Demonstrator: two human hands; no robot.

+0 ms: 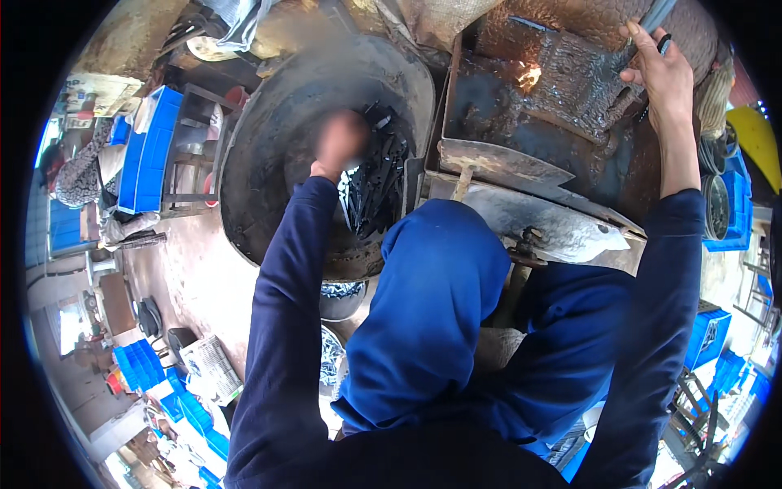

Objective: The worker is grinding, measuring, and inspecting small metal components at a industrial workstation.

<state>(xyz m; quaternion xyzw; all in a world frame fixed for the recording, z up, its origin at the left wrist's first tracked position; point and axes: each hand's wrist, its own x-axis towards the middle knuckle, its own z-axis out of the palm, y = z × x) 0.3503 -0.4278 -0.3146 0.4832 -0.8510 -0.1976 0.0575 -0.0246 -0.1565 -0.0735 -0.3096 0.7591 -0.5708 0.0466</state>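
My left hand point(338, 145) is over a large round dark metal basin point(265, 183). Its fingers are smeared, so whether it holds anything does not show. Beside it in the basin lies a heap of dark narrow metal strips point(383, 183), some with bright faces. At the upper right, my right hand point(664, 77) has its fingers curled around a grey bar point(654, 15) that runs out of the top of the view. Below that hand is a brown, crusted, wet-looking metal machine bed point(570, 90), where a small orange glow point(529, 77) shows.
A jagged sheet-metal edge point(505, 161) borders the machine in front of my knees. Under the basin stands a bucket point(342, 301) of small metal pieces. Blue crates point(151, 151) are at the left, and another blue crate point(737, 208) with coiled material stands at the right.
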